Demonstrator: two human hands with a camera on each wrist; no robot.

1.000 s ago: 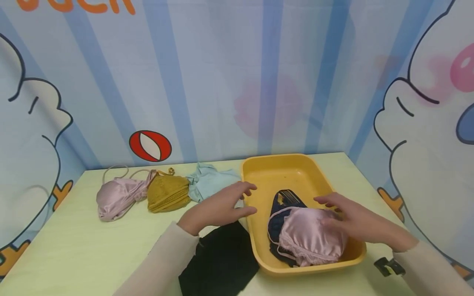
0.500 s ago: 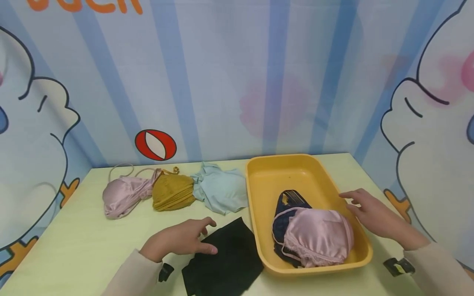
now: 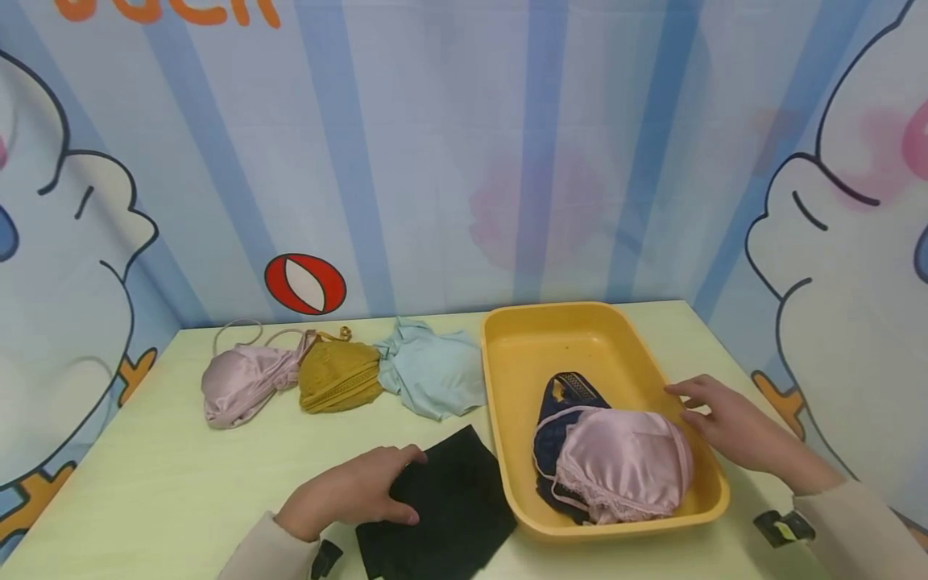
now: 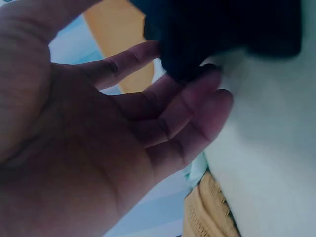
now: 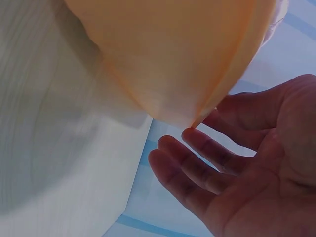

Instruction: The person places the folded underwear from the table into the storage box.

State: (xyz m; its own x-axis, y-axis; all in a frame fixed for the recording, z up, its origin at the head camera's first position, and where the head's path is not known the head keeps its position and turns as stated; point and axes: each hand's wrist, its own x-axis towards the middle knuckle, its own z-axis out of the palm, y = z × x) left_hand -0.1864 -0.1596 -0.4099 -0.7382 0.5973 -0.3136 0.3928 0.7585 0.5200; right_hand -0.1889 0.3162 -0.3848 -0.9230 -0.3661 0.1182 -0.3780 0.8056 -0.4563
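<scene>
My left hand [image 3: 355,491] is at the left side of a flat black cloth [image 3: 449,503], with thumb and fingertips right at it. In the left wrist view, loosely bent fingers [image 4: 168,123] reach the dark edge of the black cloth [image 4: 227,24]. My right hand [image 3: 732,423] is at the right rim of a yellow plastic tub [image 3: 558,330], fingertips over the rim. From the right wrist, the fingers [image 5: 190,168] hang relaxed beside the tub's outer wall [image 5: 168,54]. Inside the tub, a pink satin bra [image 3: 623,459] lies over a navy lace-trimmed garment [image 3: 561,403].
Along the back left of the pale table [image 3: 145,483] lie a pink satin bra [image 3: 242,383], a mustard bra [image 3: 337,374] and a light blue garment [image 3: 435,366]. Behind them stands a striped cartoon backdrop [image 3: 449,161].
My left hand has moved from beside the tub's left rim down and left to the black cloth. My right hand has shifted from over the pink bra out to the tub's right rim.
</scene>
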